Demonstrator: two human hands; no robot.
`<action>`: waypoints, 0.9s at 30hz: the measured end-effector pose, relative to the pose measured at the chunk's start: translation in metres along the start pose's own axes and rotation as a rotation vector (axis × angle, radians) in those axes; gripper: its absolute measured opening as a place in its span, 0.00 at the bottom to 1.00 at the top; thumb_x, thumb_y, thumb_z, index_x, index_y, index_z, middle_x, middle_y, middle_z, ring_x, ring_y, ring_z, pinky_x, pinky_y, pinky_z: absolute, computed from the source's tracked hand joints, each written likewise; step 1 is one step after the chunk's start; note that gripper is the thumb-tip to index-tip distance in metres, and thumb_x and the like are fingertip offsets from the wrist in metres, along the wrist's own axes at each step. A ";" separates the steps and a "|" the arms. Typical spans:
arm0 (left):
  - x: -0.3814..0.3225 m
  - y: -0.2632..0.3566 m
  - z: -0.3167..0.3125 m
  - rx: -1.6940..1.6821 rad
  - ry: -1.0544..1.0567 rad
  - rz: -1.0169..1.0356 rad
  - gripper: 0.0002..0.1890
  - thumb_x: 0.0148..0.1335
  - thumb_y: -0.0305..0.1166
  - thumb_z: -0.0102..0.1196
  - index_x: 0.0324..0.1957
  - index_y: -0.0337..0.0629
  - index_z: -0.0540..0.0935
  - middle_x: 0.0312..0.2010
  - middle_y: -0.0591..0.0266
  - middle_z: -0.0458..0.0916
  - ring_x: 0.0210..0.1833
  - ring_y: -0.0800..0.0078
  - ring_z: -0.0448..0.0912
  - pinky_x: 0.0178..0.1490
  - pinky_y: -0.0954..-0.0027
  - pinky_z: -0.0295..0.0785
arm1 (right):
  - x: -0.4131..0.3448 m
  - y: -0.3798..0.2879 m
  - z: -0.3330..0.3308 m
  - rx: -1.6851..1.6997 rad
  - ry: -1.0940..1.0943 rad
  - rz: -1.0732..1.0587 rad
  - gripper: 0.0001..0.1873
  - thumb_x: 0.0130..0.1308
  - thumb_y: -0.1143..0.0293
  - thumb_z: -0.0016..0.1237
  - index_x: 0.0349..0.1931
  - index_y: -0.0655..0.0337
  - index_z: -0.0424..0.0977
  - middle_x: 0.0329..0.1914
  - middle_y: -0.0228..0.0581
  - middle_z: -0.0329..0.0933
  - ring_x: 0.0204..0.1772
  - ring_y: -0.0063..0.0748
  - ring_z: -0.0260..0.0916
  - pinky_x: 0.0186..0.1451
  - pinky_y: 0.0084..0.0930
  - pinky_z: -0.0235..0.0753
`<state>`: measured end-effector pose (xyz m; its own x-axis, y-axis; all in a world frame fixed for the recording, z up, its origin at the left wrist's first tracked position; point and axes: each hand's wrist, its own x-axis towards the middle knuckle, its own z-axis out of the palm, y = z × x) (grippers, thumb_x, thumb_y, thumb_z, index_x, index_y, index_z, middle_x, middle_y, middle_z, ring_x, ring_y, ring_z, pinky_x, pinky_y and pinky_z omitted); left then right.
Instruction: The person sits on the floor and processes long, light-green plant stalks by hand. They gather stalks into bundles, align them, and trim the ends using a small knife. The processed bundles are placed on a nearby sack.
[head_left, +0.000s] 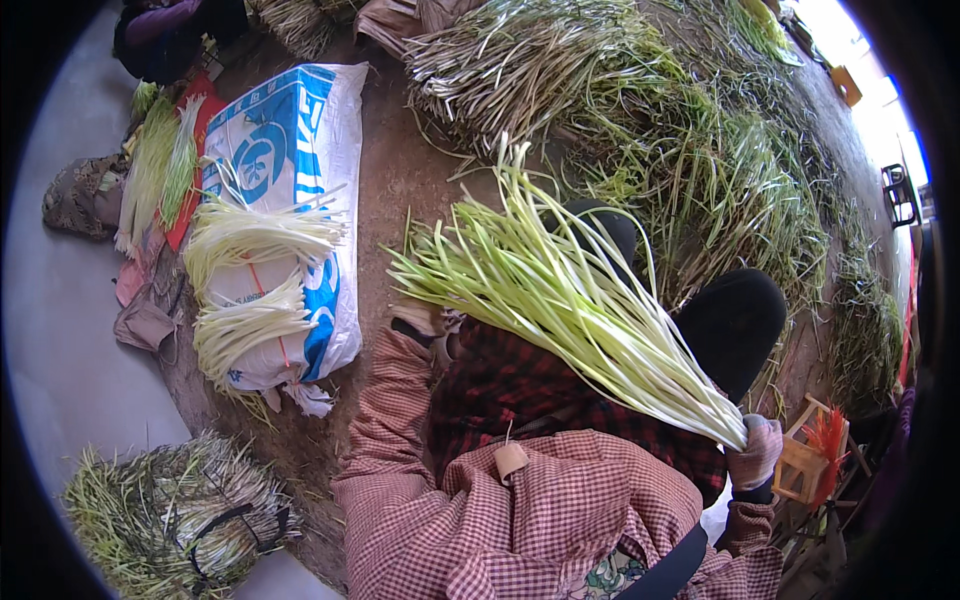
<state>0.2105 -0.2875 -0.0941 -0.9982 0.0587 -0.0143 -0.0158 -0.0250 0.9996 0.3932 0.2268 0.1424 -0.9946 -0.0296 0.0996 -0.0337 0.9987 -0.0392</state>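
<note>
A long bunch of pale green leafy stalks (540, 292), like garlic greens or chives, lies slantwise over my lap. My gloved right hand (754, 450) grips the whitish lower ends. The green tips fan out toward the upper left. Partly covered by those tips, my gloved left hand (421, 316) rests by my left knee; its fingers are hidden. Left of me is a white and blue woven sack (337, 150). On it lie a pale yellow bundle (262, 232) and a second bundle (251, 326) nearer me, with orange-red string (283, 351) beside them.
Heaped cut stalks and leaves (675, 135) spread across the far right floor. A strapped bundle (202, 517) lies at lower left. Beyond the sack, more pale stalks (150, 165) lie by red material (202, 112). A wooden stool (802, 465) stands right; another person (161, 37) is at upper left.
</note>
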 end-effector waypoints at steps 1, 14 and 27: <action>0.004 0.004 -0.007 -0.075 0.041 -0.064 0.20 0.69 0.32 0.46 0.62 0.38 0.67 0.55 0.56 0.74 0.53 0.68 0.76 0.57 0.68 0.74 | -0.004 0.002 0.001 0.027 -0.015 0.005 0.15 0.43 0.64 0.61 0.30 0.57 0.73 0.28 0.42 0.75 0.34 0.51 0.69 0.38 0.42 0.68; -0.009 0.222 0.075 0.636 0.109 0.559 0.12 0.62 0.24 0.52 0.48 0.46 0.79 0.43 0.64 0.79 0.49 0.65 0.76 0.55 0.62 0.71 | 0.002 -0.013 0.001 0.161 0.119 0.048 0.18 0.46 0.58 0.62 0.30 0.57 0.70 0.25 0.42 0.68 0.32 0.47 0.67 0.34 0.40 0.67; -0.043 0.226 0.115 0.593 -0.103 0.436 0.09 0.52 0.22 0.61 0.37 0.43 0.81 0.26 0.62 0.77 0.32 0.61 0.77 0.39 0.62 0.71 | -0.006 -0.014 0.013 0.141 0.027 0.047 0.17 0.46 0.59 0.61 0.31 0.59 0.73 0.29 0.43 0.73 0.35 0.49 0.70 0.39 0.41 0.70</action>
<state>0.2563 -0.1808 0.1354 -0.8958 0.2602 0.3603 0.4436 0.4740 0.7606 0.3981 0.2126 0.1295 -0.9924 0.0205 0.1213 -0.0022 0.9830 -0.1837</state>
